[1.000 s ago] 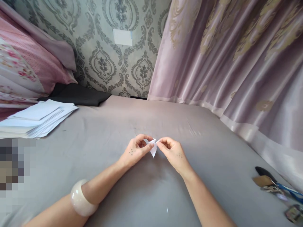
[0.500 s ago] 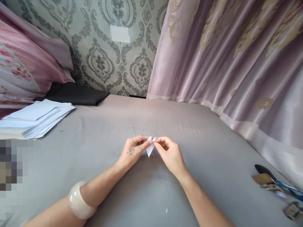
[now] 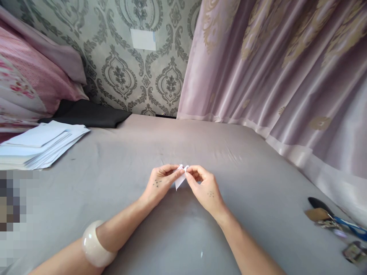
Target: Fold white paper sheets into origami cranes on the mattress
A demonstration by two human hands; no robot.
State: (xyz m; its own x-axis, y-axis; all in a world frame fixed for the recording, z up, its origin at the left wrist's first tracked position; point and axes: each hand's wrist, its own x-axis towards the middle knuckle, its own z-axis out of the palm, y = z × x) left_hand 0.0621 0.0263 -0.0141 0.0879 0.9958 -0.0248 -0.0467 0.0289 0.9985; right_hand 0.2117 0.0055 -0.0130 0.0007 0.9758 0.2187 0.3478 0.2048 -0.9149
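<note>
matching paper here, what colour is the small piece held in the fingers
The small piece is white, seen best in the head view.

The grey cloth-covered surface (image 3: 137, 152) bore 1 stack of white paper (image 3: 43, 147) at left, with 1 black folded item (image 3: 88, 114) behind. At right lay 1 brown piece (image 3: 316, 214), 1 blue item (image 3: 351, 226) and, nearer, 1 dark object (image 3: 355, 252).
</note>
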